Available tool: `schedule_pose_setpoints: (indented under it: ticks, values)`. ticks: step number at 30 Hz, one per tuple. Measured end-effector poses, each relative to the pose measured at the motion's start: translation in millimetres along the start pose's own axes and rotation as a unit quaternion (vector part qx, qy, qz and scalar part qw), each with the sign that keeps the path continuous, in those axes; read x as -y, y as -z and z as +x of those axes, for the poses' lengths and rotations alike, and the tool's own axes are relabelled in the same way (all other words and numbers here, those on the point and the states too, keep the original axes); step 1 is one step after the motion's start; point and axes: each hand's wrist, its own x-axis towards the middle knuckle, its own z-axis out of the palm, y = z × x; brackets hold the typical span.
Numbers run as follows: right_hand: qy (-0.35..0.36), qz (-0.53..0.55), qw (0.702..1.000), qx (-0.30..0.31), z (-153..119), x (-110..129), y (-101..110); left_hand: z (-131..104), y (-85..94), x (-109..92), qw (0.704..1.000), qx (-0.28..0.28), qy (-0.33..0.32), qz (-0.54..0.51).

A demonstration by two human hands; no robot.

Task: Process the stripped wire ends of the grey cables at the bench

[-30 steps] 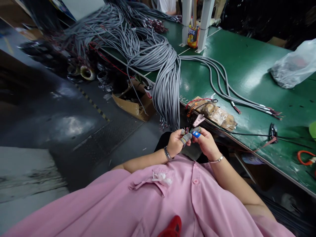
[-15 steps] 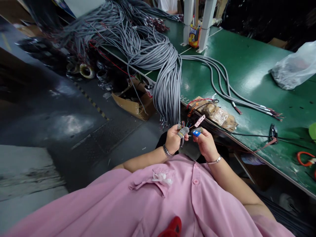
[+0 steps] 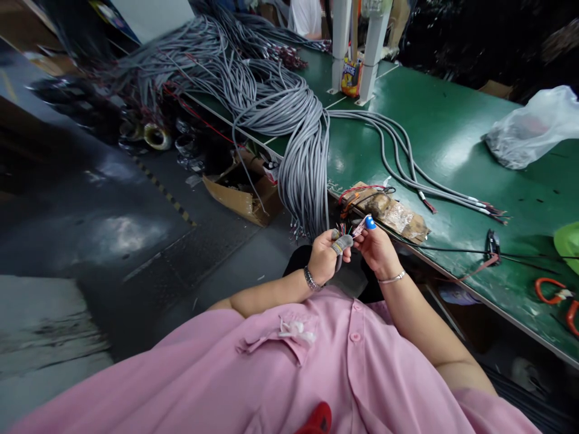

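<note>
Green bench crosses the upper and right part of the view, with dark floor to the left and striped tape on it. Large mass of gray cables lies over the bench's left portion; one thick bundle hangs over the near edge, above and left of the hands. Several separate cables run right across the bench top, ends stripped to reddish wires.

Left hand: thumb and fingers pinched on a fan of thin colored wires, tips pointing up and away from the body. Wires sit in front of the pink shirt, just off the bench edge. Gray finger covers on this hand.

Right hand: close beside the wires, blue cover on the thumb. Thumb and fingers are at a pink clip; cannot tell whether they squeeze it or only touch it.

Nearby: taped block at the bench edge, just beyond the right hand. Farther right, black clamp and orange-handled tool. Plastic bag rests behind these. Open cardboard box stands below the bench, left of the hanging bundle.
</note>
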Motion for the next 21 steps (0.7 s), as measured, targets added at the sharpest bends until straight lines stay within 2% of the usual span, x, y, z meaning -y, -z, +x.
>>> schedule_pose_setpoints:
  ticks: [4,6,12,16,21]
  values:
    - [0.107,-0.014,0.992,-0.07,0,-11,2,2,0.7,0,1.0,-0.005,0.001,0.001]
    - [0.122,-0.024,0.99,-0.071,1,-14,4,2,0.7,1,1.0,-0.003,0.0,0.0]
    - [-0.005,0.075,0.997,0.005,7,-11,0,3,-0.6,3,1.0,0.001,-0.006,0.002]
    - [-0.003,0.132,0.991,-0.001,10,-11,-4,4,-0.1,4,1.0,-0.01,-0.002,0.011]
    - [-0.005,0.126,0.992,-0.011,10,-13,-4,5,2.2,7,1.0,-0.012,0.008,0.019]
